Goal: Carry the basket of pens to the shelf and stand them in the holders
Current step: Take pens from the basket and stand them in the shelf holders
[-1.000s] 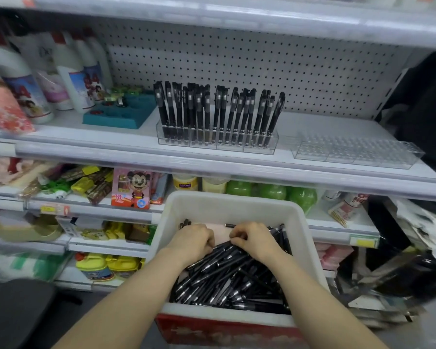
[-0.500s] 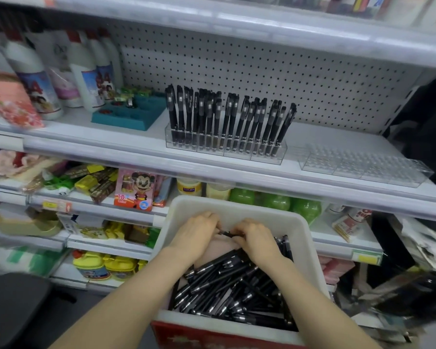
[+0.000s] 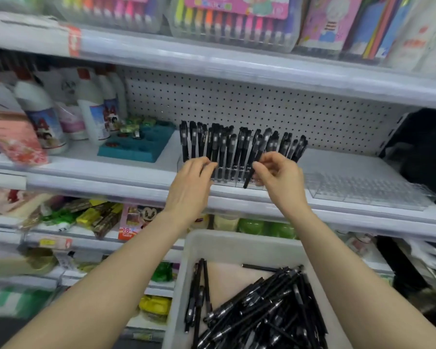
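Head view. A white plastic basket sits low in front of the person, below the shelf edge. It is part full of loose black capped pens in a heap, handy for reaching down for refills. On the white metal shelf stands a clear plastic pen holder, crowded with upright black pens that lean a bit right at the far end.

The right hand pinches one black pen between thumb and fingertips. The pen is tilted, its lower tip at the holder's front edge, not in a slot by the look of it. Gripped near the middle, likely to steer the tip into a hole.

The left hand is up at the holder's left front, fingers curled against the standing pens. Can't tell if it grips a pen or just steadies the row.

A second clear plastic holder stands just right of the first with no pens in it, so plenty of slots are free. Judged: task mid-way, basket far from emptied.

A teal foam tray and white bottles sit left of the holder, out of the way.
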